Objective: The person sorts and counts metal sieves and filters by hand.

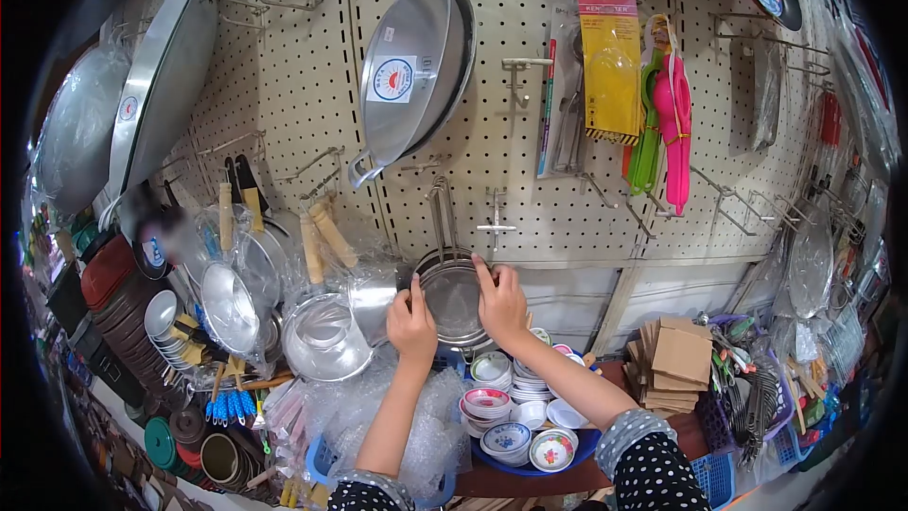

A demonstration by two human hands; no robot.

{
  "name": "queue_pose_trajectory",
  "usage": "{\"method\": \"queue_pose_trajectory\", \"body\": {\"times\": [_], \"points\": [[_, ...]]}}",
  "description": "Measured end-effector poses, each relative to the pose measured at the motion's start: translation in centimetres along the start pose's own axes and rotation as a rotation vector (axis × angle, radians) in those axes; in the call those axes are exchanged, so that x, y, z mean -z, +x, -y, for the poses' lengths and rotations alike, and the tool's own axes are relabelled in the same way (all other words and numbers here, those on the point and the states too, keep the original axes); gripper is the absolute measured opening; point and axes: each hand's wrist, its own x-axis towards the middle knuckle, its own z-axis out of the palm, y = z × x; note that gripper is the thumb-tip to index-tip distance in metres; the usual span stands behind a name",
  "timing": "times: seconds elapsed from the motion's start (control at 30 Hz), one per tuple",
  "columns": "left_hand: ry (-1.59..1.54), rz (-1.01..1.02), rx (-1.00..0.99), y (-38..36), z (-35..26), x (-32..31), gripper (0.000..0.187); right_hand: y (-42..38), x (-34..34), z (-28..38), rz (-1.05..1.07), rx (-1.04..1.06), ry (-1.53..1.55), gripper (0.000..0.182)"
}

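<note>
Round mesh strainers (452, 301) hang from a pegboard hook by their long wire handles, one behind another. At their left rim is my left hand (411, 324), index finger pointing up and the other fingers curled. My right hand (501, 301) touches the right rim, its index finger raised against the edge and the rest bent. Both hands look closed around the rims, though the fingertips' hold is partly hidden. Just left of the strainers are shiny metal pots (327, 336). Below them sit stacked small bowls (506, 440) with floral patterns.
A large wok (405, 66) hangs above on the pegboard (530, 218). Pink tongs (673, 123) and a yellow package (609, 66) hang at upper right. Bubble wrap (355, 416) lies below my left hand. Cardboard pieces (676, 355) and a utensil basket (747, 397) stand right.
</note>
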Motion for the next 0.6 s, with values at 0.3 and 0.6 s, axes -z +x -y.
{"method": "queue_pose_trajectory", "body": {"times": [0.3,0.6], "points": [[0.240,-0.046,-0.045,0.0,-0.3,-1.6,0.038,-0.1,-2.4,-1.5,-0.055,0.054,-0.102,0.063],[0.116,0.287,0.100,-1.1,-3.4,2.9,0.064,-2.8,1.5,-0.4,0.037,-0.042,-0.073,0.075]]}}
